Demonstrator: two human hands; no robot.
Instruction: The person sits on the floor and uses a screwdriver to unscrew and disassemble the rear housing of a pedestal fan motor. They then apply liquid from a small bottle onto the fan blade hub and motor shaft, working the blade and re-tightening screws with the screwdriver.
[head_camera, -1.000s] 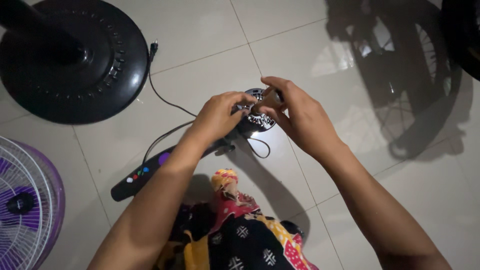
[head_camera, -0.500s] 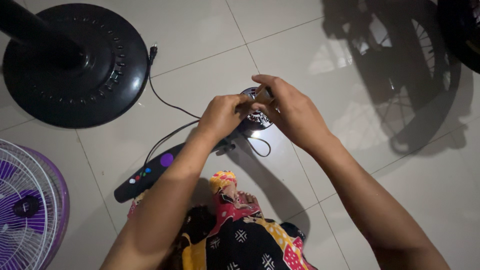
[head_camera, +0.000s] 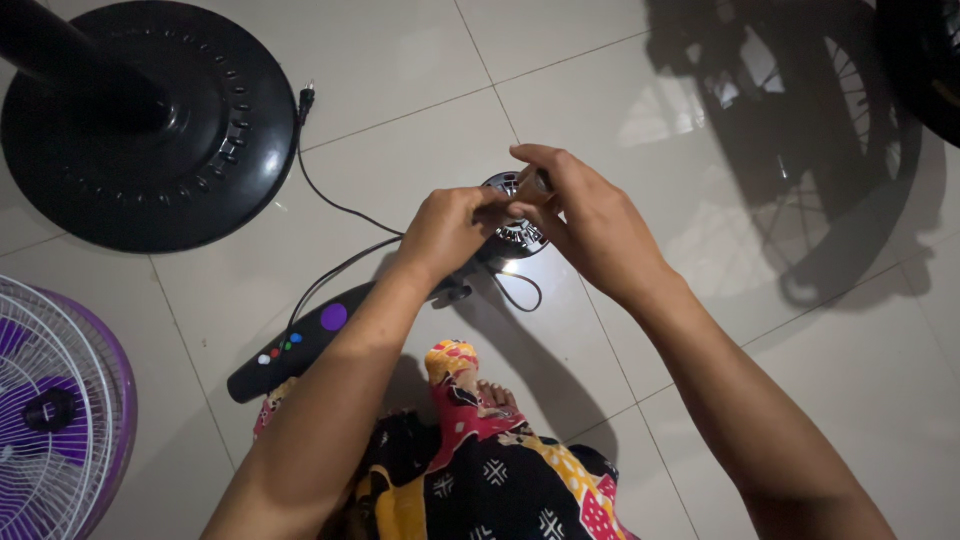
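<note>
Both of my hands are closed around a small round fan motor (head_camera: 512, 228) with a shiny vented metal face, held above the white tiled floor. My left hand (head_camera: 452, 228) grips its left side. My right hand (head_camera: 585, 222) covers the right and top, its fingers pinching at the upper rim, where a small part seems to sit. A black cable (head_camera: 340, 210) runs from the motor toward the fan base. The black control neck (head_camera: 300, 340) with coloured buttons hangs below my left forearm.
A round black fan base (head_camera: 150, 130) with its pole stands at the upper left. A purple and white fan grille (head_camera: 50, 410) lies at the left edge. A black grille (head_camera: 930, 60) is at the top right. My patterned clothing (head_camera: 480, 470) fills the bottom.
My hands have stayed on the motor. My right fingers have shifted a little higher on its rim. The view has drifted slightly.
</note>
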